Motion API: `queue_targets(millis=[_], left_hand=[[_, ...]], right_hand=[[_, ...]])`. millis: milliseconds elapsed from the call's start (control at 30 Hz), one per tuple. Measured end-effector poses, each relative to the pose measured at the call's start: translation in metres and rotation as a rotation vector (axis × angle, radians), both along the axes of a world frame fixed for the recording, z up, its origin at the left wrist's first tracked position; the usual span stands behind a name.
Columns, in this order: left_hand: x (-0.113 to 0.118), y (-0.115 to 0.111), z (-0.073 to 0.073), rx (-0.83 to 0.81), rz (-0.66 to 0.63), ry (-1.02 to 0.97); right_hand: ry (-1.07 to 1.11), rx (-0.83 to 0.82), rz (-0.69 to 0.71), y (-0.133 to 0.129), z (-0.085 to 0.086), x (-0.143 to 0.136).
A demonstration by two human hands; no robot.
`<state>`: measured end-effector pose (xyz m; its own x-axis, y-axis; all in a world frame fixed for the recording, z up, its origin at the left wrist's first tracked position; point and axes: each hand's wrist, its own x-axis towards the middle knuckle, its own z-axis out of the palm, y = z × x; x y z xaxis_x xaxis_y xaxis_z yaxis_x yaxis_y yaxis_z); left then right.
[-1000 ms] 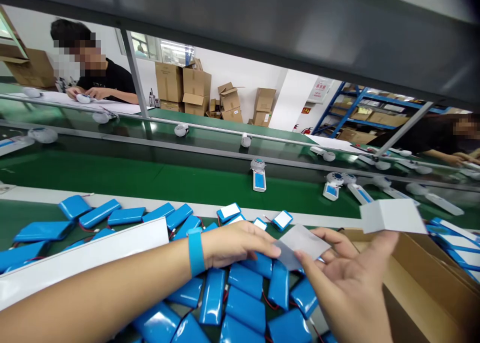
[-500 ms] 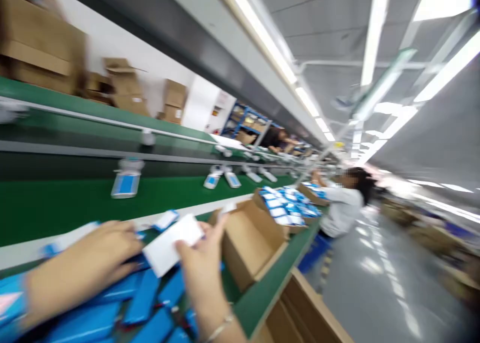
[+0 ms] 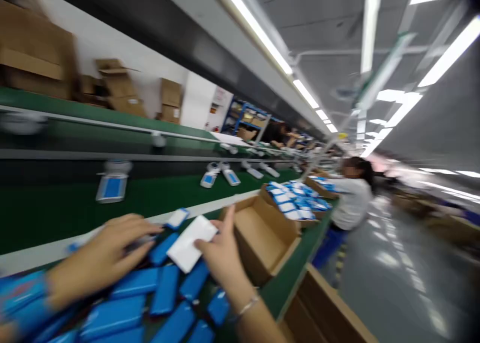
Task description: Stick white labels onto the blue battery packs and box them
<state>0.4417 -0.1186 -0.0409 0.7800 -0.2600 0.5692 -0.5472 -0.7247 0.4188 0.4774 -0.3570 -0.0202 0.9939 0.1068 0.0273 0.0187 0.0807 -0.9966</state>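
Observation:
My right hand (image 3: 221, 250) pinches a flat white rectangular piece, like a stack of cards or pads (image 3: 192, 243), between thumb and fingers, tilted above the pile. To its left, my left hand (image 3: 116, 245) is curled, thumb towards the fingers; a small greyish thing shows between them, too blurred to name. Under both hands lie several blue-wrapped packs (image 3: 165, 289) that look like battery packs, some with dark or red ends. Just beyond the white piece sits a blue pack with a white top (image 3: 177, 218). A blue sleeve cuff (image 3: 28, 295) covers my left wrist.
An open cardboard box (image 3: 262, 233) stands right of my right hand, with a box of blue-and-white packs (image 3: 294, 199) behind it. Another carton (image 3: 322, 308) is at lower right. White devices (image 3: 112, 187) lie on the green conveyor (image 3: 48, 208). A co-worker (image 3: 350, 203) stands farther along.
My left hand has come closer to the white piece, its fingertips now clear of the pile's edge. My right hand still holds that piece. The view has shifted slightly.

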Motion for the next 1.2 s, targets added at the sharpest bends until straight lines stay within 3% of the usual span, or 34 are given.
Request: queue_targets(millis=[100, 267, 500, 667, 733, 800, 867, 967, 1200], left_hand=[[-0.010, 0.013, 0.006, 0.010, -0.037, 0.002], [-0.015, 0.008, 0.014, 0.041, -0.034, 0.021], [-0.020, 0.003, 0.014, 0.226, -0.239, 0.085], [-0.019, 0.002, 0.009, 0.252, -0.196, 0.114], [-0.020, 0.001, 0.009, 0.246, -0.185, 0.117], [-0.021, 0.000, 0.013, 0.237, -0.188, 0.113], [-0.021, -0.003, 0.019, 0.236, -0.193, 0.110], [-0.020, -0.010, 0.030, 0.289, -0.203, 0.131], [-0.010, -0.037, 0.032, 0.507, -0.249, 0.135]], right_hand=[[0.032, 0.013, 0.053, 0.009, 0.000, 0.005], [0.056, -0.032, 0.129, 0.019, 0.002, 0.009], [-0.005, -0.147, 0.135, 0.025, -0.008, 0.006], [-0.218, -0.194, 0.063, 0.002, 0.020, 0.029], [-0.257, -0.176, 0.143, -0.006, 0.033, 0.037], [-0.224, -0.157, 0.318, -0.009, 0.037, 0.039], [-0.171, -0.147, 0.478, -0.008, 0.034, 0.039], [-0.136, -0.138, 0.600, -0.006, 0.022, 0.039], [-0.225, -0.241, 0.589, -0.009, -0.001, 0.046]])
